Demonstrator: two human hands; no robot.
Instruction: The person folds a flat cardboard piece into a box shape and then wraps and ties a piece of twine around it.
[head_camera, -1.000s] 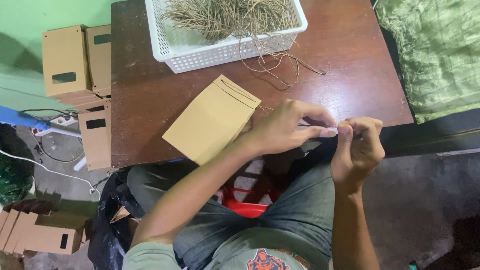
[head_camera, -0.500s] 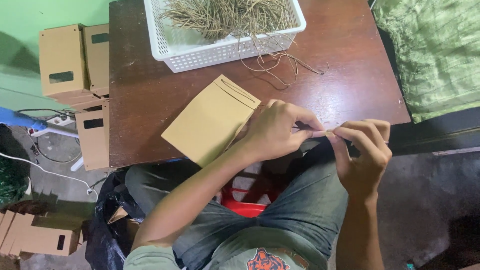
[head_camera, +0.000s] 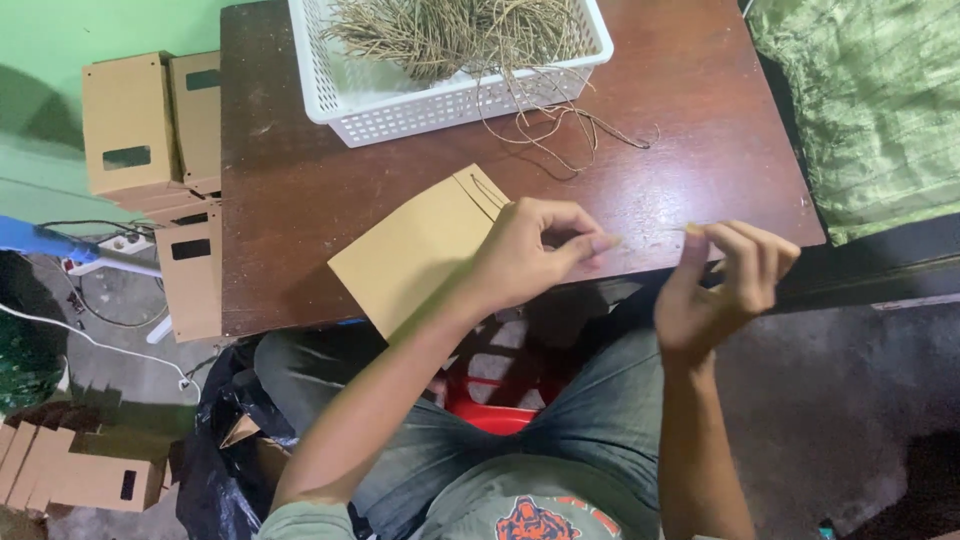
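Observation:
My left hand (head_camera: 530, 255) and my right hand (head_camera: 725, 280) are held over the near edge of the dark wooden table (head_camera: 300, 200), a short gap between them. Each pinches, between thumb and forefinger, one end of a thin piece of twine (head_camera: 690, 230); the strand between them is barely visible. My left hand lies over the right corner of a flat brown paper bag (head_camera: 415, 255), which sticks out past the table edge. A white plastic basket (head_camera: 340, 90) full of cut twine stands at the back of the table.
Loose twine strands (head_camera: 565, 125) trail from the basket onto the table. Several brown cardboard boxes (head_camera: 130, 125) are stacked left of the table, and more lie on the floor (head_camera: 60, 475). A green cloth (head_camera: 870, 100) lies at the right. A red stool (head_camera: 490, 400) shows between my legs.
My hands, fingertips together a second ago, have drawn apart: the left hand slid left over the bag and the right hand moved right.

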